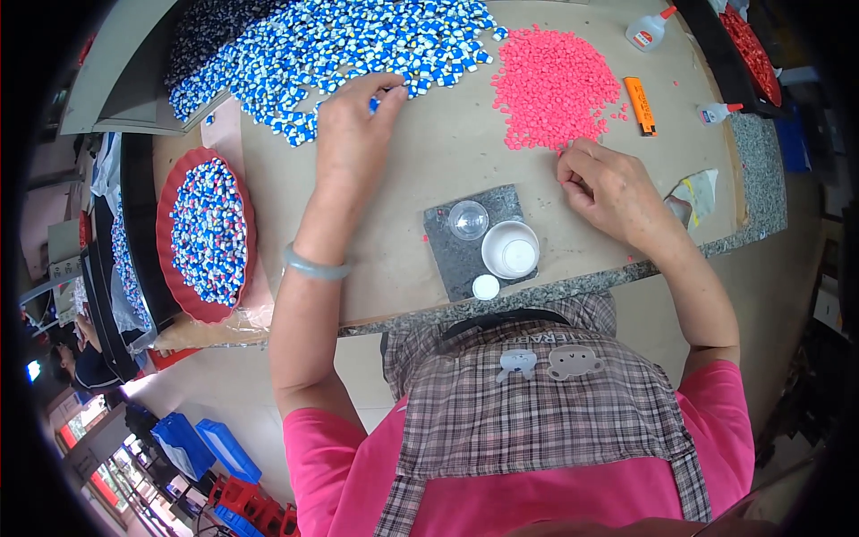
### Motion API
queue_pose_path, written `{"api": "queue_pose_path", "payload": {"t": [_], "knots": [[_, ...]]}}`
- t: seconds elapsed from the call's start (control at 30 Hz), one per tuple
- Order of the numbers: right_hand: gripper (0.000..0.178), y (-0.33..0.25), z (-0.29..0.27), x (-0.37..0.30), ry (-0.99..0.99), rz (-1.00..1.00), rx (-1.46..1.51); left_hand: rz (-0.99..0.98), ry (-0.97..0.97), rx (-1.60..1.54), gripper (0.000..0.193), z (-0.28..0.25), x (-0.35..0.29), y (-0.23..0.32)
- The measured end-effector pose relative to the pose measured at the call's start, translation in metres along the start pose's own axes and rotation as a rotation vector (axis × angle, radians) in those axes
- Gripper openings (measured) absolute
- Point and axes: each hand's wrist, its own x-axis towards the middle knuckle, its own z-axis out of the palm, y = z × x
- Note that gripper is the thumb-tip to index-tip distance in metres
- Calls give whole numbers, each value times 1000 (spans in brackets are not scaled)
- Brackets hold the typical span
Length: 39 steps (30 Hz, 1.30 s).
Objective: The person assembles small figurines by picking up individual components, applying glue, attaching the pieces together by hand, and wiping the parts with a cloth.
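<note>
My left hand (353,130) is closed in a pinch at the near edge of a wide heap of small blue-and-white pieces (358,45). A small blue piece (374,105) shows between its thumb and fingers. My right hand (617,183) has its fingers curled and pressed together at the near edge of a heap of small pink pieces (550,85). A speck of pink shows at those fingertips, mostly hidden. Between my forearms lies a dark stone slab (443,264), bearing a clear round dish (469,220), a white cup (495,242) and a small white cap (485,287).
A red scalloped tray (168,259) of blue-and-white pieces stands at the left. On the right are an orange lighter-shaped box (641,107), two small red-tipped glue bottles (649,31) and a yellow-and-white packet (696,197). The table's granite edge (573,285) runs along the front.
</note>
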Motion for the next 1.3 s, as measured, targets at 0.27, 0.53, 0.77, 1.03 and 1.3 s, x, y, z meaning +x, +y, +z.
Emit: {"api": "queue_pose_path", "payload": {"t": [0.27,0.53,0.77,1.03,1.3], "knots": [[10,-3,-1,-3,55,0,82,91,-85,516,20,23,5,5],[10,-2,3,-6,-43,270,810,-539,-298,-690,17,-5,-14,24],[5,-12,-6,1,-154,388,1001,-575,-332,-1123,18,-14,-35,30],[8,-3,1,-1,-196,350,1134,-578,-291,-1209,27,-20,-52,36],[5,-5,-1,-5,-247,380,1089,-564,-256,-1324,26,-24,-63,35]]}}
